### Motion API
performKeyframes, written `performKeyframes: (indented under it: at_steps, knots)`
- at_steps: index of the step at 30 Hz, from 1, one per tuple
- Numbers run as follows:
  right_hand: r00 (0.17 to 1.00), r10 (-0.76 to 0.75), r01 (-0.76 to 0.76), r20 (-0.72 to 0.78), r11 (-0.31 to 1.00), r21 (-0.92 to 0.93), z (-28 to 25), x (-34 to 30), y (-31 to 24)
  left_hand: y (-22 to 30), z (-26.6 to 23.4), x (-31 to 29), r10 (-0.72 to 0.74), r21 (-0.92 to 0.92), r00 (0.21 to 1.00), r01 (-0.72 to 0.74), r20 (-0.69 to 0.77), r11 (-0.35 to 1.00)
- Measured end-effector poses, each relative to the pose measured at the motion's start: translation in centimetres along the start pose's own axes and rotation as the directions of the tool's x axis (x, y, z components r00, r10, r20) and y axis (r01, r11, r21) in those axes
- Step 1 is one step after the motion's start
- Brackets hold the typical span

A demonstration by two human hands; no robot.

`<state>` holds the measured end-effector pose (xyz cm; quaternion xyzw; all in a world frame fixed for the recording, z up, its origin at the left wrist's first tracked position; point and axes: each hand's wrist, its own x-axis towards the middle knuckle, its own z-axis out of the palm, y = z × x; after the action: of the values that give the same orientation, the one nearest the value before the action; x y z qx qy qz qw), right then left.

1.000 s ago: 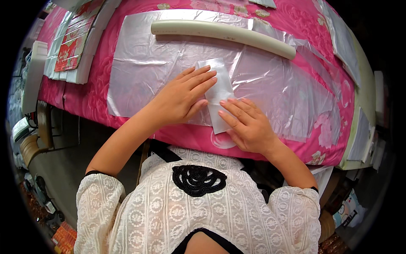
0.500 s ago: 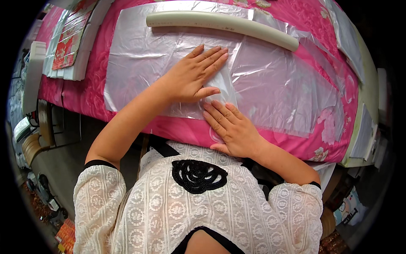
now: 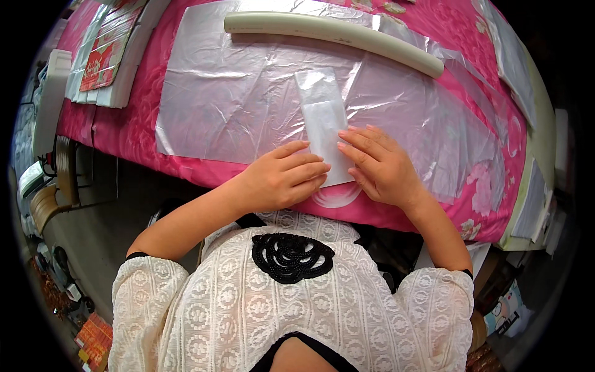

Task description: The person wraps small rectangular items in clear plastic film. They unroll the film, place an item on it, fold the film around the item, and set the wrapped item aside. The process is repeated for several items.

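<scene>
White packet (image 3: 326, 121): flat at mid-scene on the pink-covered table (image 3: 139, 127), far end nearly at 12 o'clock, close to the seated worker for easy reach, it seems.
Left hand (image 3: 286, 177): at the packet's 7 o'clock, fingers extended over its edge; thumb hidden, so any pinch cannot be told.
Right hand (image 3: 381, 162): at 4 o'clock, fingers loosely spread, tips along the opposite edge, apparently steadying it.
Clear sheet (image 3: 211, 99): spread beneath, perhaps as a smooth surface.
Pale pipe (image 3: 334, 31): across it at 12 o'clock, likely weighing it down.
</scene>
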<state>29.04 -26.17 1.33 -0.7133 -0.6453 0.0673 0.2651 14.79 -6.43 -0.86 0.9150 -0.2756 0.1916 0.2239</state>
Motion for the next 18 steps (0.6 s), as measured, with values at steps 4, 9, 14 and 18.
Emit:
performKeyframes:
  at_steps: [4, 9, 14, 18]
  knots:
    - [0.999, 0.002, -0.002, 0.033, 1.000, -0.012, 0.2, 0.4, 0.6, 1.0, 1.4, -0.2, -0.004, 0.017, 1.000, 0.004, 0.005, 1.000]
    - [1.000, -0.012, 0.012, 0.005, 1.000, -0.015, 0.2, 0.7, 0.9, 1.6, 1.6, 0.3, -0.056, 0.062, 0.998, 0.058, -0.021, 0.996]
    - [1.000, -0.004, 0.003, -0.025, 1.000, -0.019, 0.4, 0.8, 0.7, 2.4, 1.6, 0.7, -0.123, 0.116, 0.992, 0.123, -0.008, 0.986]
    - [0.999, -0.024, 0.022, -0.038, 0.999, -0.038, 0.5, 0.8, 0.6, 2.2, 1.2, 1.0, -0.196, -0.018, 0.980, 0.196, -0.018, 0.980]
